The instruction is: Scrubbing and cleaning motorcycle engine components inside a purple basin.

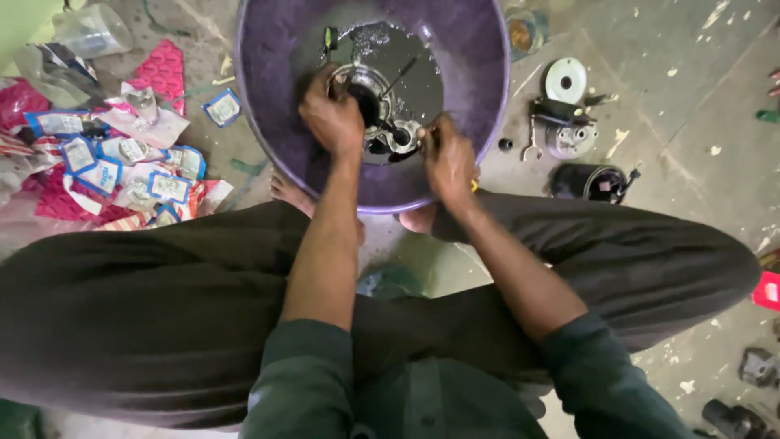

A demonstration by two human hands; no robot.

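A large purple basin [276, 73] sits on the floor in front of me, with dark oily liquid pooled in its bottom. A round metal engine part [372, 85] lies in that liquid. My left hand [333, 118] grips the part's left rim from above. My right hand [447, 158] is closed on a small metal piece at the part's lower right, next to a thin dark rod [400, 77] that leans across it. What exactly the right fingers hold is partly hidden. Both hands look greasy.
Torn blue-and-white packets and red wrappers [122, 154] litter the floor at left, with a clear plastic cup [89, 31]. At right lie a white disc [565, 80], a metal housing [569, 138] and a black cylindrical part [589, 183]. My knees spread wide below the basin.
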